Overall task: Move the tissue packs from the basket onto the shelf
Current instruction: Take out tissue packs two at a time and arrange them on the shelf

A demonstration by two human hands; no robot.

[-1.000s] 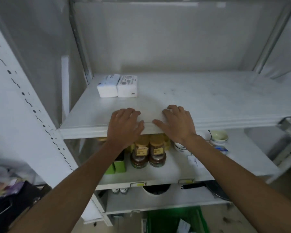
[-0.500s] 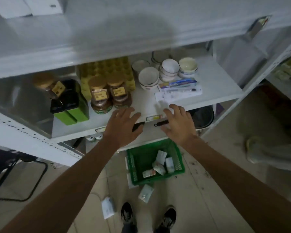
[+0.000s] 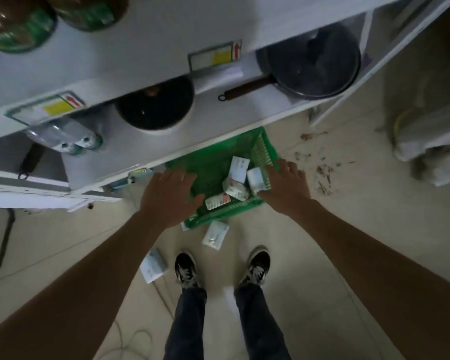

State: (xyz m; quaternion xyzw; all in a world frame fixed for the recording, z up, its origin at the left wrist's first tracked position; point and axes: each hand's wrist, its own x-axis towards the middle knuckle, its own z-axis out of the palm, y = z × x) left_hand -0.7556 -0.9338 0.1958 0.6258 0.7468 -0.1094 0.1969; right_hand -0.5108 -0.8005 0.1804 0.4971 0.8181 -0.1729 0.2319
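A green plastic basket (image 3: 213,165) stands on the floor, partly under the white shelf unit (image 3: 140,61). Several white tissue packs (image 3: 235,188) lie in its right half. My left hand (image 3: 170,196) hovers over the basket's left side with fingers spread and nothing in it. My right hand (image 3: 286,185) reaches over the basket's right rim, fingers apart, close beside an upright tissue pack (image 3: 255,179). Two more packs lie outside on the floor, one (image 3: 215,234) just in front of the basket and one (image 3: 152,266) beside my left shoe.
Two dark pans (image 3: 312,63) sit on the lowest shelf board above the basket. Jars (image 3: 18,24) stand on the board above. My shoes (image 3: 185,271) are on the tiled floor just in front of the basket. A pale cloth bundle (image 3: 431,141) lies at the right.
My view has swung down from the upper shelf to the floor. Both hands have dropped from the shelf edge to just above the basket, still holding nothing.
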